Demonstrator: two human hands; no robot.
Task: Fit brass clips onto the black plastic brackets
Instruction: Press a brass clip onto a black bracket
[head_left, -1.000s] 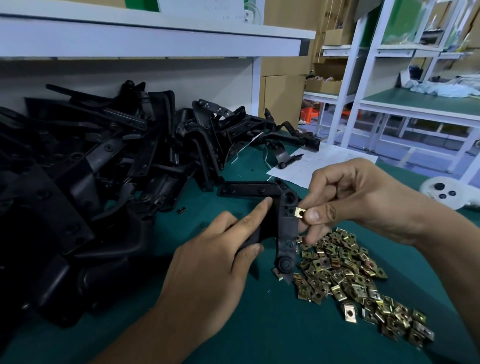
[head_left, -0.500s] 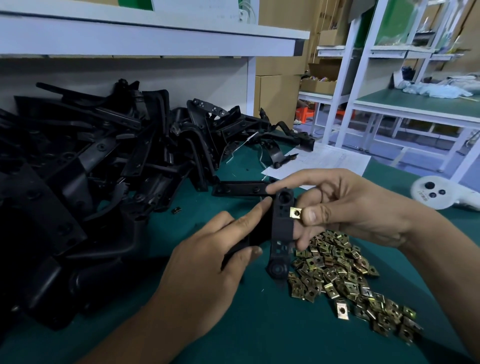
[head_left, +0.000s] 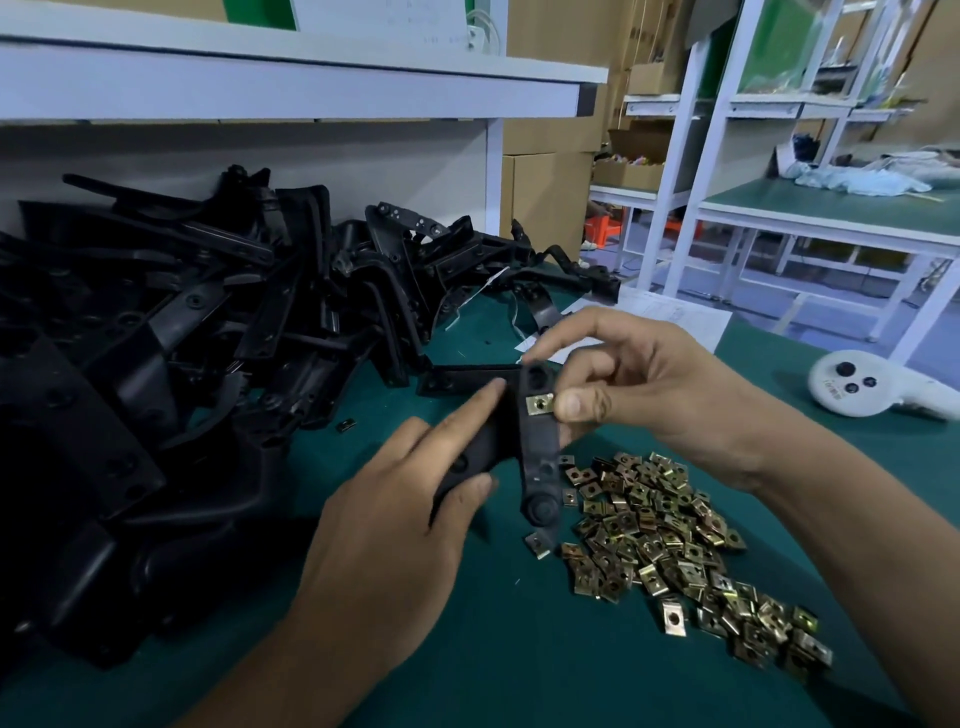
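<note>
My left hand (head_left: 384, 525) grips a black plastic bracket (head_left: 537, 457) from its left side, index finger stretched along it. The bracket stands roughly upright above the green mat. A brass clip (head_left: 540, 404) sits on the bracket's right edge near its top. My right hand (head_left: 639, 384) pinches that clip with thumb and fingers, its index finger arched over the bracket's top end. A heap of loose brass clips (head_left: 670, 540) lies on the mat below my right hand.
A big pile of black brackets (head_left: 171, 353) fills the left and back of the green table (head_left: 519, 649). One stray clip (head_left: 347, 426) lies by the pile. A paper sheet (head_left: 675, 317) and a white controller (head_left: 852, 389) lie at the right. White shelving stands behind.
The bracket has turned more upright and my right hand has pushed the clip further onto its edge; the index finger has come over the bracket's top.
</note>
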